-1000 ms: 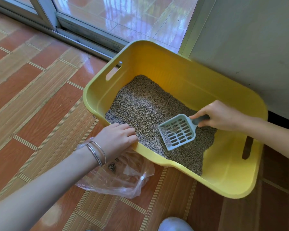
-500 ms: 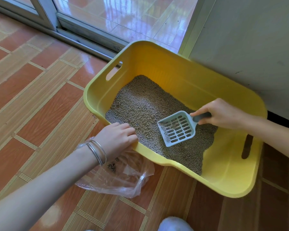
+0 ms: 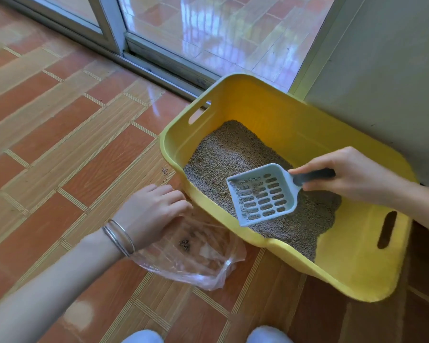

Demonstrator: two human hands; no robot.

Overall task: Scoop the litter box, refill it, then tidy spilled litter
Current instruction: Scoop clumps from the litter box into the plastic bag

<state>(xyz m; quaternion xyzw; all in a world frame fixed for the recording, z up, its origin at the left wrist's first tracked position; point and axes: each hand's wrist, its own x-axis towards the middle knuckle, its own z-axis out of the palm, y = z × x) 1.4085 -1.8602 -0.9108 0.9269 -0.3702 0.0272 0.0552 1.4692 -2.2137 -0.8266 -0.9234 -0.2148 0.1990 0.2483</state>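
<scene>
Scooping step, scoop held high!
Right hand (image 3: 352,178) grips the scoop (image 3: 263,196) over the litter box (image 3: 270,107) by the wall; left hand (image 3: 154,210) curls on the bag (image 3: 196,261) beside it, grip unclear. Next: tip into the bag.

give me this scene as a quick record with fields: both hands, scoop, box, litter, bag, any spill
right hand: grips the scoop's dark handle
scoop: light blue, slotted, above the litter, nearly empty
litter box: yellow, on the floor by the wall
litter: grey, covers part of the bottom
left hand: at the bag's mouth beside the box, grip unclear
bag: clear plastic, on the floor, small dark clump inside
spill: few grains on the floor beside the box
</scene>
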